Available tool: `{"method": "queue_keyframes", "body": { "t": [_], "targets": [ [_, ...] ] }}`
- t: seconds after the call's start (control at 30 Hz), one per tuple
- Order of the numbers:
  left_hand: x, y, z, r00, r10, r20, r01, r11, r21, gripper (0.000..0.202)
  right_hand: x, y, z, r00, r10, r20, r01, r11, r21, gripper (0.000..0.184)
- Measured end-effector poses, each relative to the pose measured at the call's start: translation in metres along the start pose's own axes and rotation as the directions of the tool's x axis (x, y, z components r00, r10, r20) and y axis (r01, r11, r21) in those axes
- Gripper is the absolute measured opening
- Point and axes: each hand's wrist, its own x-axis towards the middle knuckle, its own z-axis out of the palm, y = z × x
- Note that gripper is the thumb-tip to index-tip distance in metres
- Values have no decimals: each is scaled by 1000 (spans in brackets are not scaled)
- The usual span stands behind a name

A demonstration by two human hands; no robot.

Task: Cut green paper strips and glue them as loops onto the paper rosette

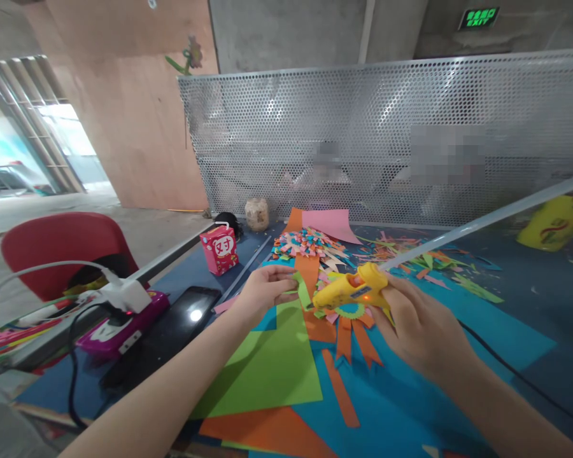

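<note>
My left hand [268, 289] pinches a small light-green paper strip [304, 291] between thumb and fingers. In my right hand [413, 321] is a yellow hot glue gun [346, 289], its nozzle close to the lower end of the strip; whether they touch I cannot tell. A long pale glue stick [472, 226] sticks out of the gun's back toward the upper right. Below the gun lies an orange paper rosette with tails [358, 340], its round top partly hidden. A large green sheet [267, 369] lies under my left wrist, with a loose orange strip [340, 387] beside it.
A heap of cut paper pieces [310, 243] and more scraps [434, 261] lie farther back. At left are a pink drink carton [220, 250], a phone [191, 312] and a purple power strip [124, 327] with cables. A perforated metal screen [363, 140] borders the table.
</note>
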Motion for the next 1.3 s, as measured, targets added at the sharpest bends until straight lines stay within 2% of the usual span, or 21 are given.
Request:
{"method": "queue_keyframes", "body": {
  "t": [0.27, 0.4, 0.53, 0.63, 0.7, 0.77, 0.87, 0.97, 1.0, 1.1, 1.2, 1.27, 1.3],
  "targets": [
    [0, 1, -2, 1000, -10, 1, 10, 999, -41, 19, -1, 4, 2, 1000, 3, 24, -2, 999, -46, 13],
    [0, 2, -1, 1000, -12, 3, 13, 998, -62, 20, -3, 10, 5, 999, 42, 28, -39, 994, -98, 12],
    [0, 2, 0, 1000, -9, 14, 10, 998, -70, 21, -7, 12, 9, 986, 149, 80, -141, 984, -107, 11],
    [-2, 4, 1, 1000, -11, 12, 12, 997, -71, 22, -9, 15, 12, 936, 324, 138, -315, 946, -82, 14],
    [-4, 6, 3, 1000, -19, -4, 19, 998, -65, 21, -8, 21, 12, 851, 489, 189, -484, 872, -76, 20],
    [-6, 8, 5, 1000, -21, -14, 20, 998, -58, 21, -8, 32, 11, 717, 656, 236, -659, 748, -78, 27],
    [-5, 9, 7, 1000, 2, -5, -2, 998, -67, 20, -12, 59, 8, 441, 853, 280, -865, 488, -122, 37],
    [-1, 8, 7, 999, 35, 9, -33, 993, -112, 23, -23, 88, 4, 131, 947, 293, -948, 206, -242, 49],
    [0, 7, 8, 999, 38, 16, -35, 991, -129, 24, -29, 97, 4, 65, 954, 294, -951, 148, -273, 52],
    [1, 8, 10, 998, 26, 49, -17, 985, -174, 24, -48, 113, 6, -76, 954, 291, -939, 29, -342, 53],
    [-1, 13, 18, 996, 17, 90, 0, 983, -182, 22, -62, 118, 10, -201, 945, 257, -911, -84, -404, 53],
    [-3, 17, 26, 992, 19, 122, 2, 985, -171, 23, -65, 117, 11, -254, 942, 218, -893, -141, -428, 57],
    [-4, 20, 31, 990, 23, 136, 0, 986, -166, 23, -64, 116, 10, -259, 944, 204, -890, -151, -430, 58]
  ]
}}
